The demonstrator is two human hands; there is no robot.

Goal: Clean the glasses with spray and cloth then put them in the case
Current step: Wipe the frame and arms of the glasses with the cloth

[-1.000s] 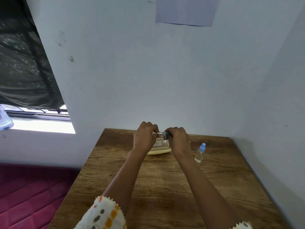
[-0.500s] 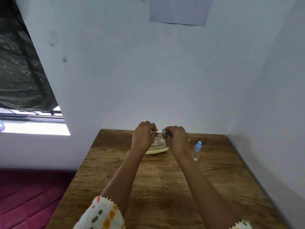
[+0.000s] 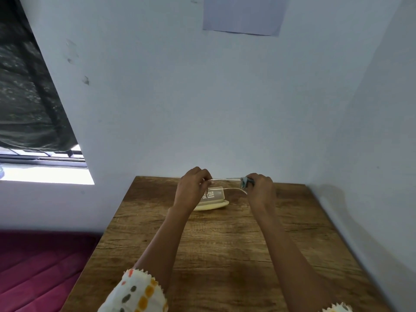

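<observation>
My right hand [image 3: 260, 188] pinches the cloth [image 3: 245, 182] around one end of the glasses [image 3: 225, 179]. My left hand [image 3: 193, 188], fingers curled, grips the other end, so the thin frame spans the gap between the hands, above the far edge of the table [image 3: 213, 244] at my 12 o'clock. The lenses are too small to make out. Risk, as I judge it: the frame is slender, and pulling or twisting while rubbing could bend a temple or let it slip from the cloth. The case [image 3: 215, 195] lies open just below the glasses, at 4 o'clock from my left hand, which hides part of it. The glasses are not in it. No spray is in view.
</observation>
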